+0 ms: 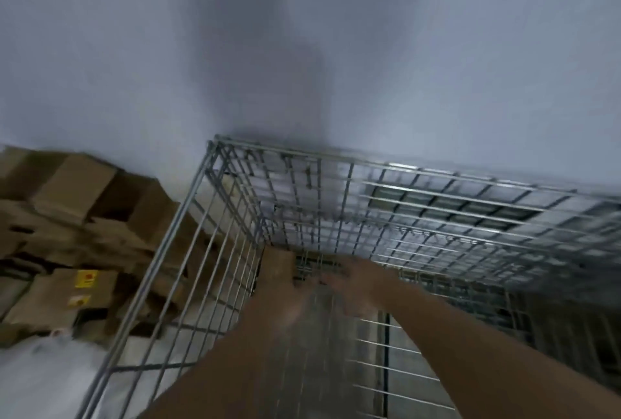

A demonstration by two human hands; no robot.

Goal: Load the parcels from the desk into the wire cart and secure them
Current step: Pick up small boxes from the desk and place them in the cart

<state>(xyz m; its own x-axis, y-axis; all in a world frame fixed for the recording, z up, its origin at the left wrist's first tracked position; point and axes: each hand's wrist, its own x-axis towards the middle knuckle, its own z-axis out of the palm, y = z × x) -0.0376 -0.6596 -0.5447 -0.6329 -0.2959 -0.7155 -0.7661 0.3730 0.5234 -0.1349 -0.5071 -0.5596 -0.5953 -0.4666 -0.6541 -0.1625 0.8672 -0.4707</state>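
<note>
My wire cart (336,190) stands on the floor (43,381). Brown cardboard boxes (77,233) lie piled on the floor beside it.

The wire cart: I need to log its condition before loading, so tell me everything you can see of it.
The wire cart is a tall open-topped cage of silvery metal grid panels on a thicker tube frame. It stands against a pale wall, with a heap of cardboard boxes outside its left side. Both forearms reach down into it; the left hand and right hand are blurred near a brown parcel low inside. Wheels are not visible.
</note>
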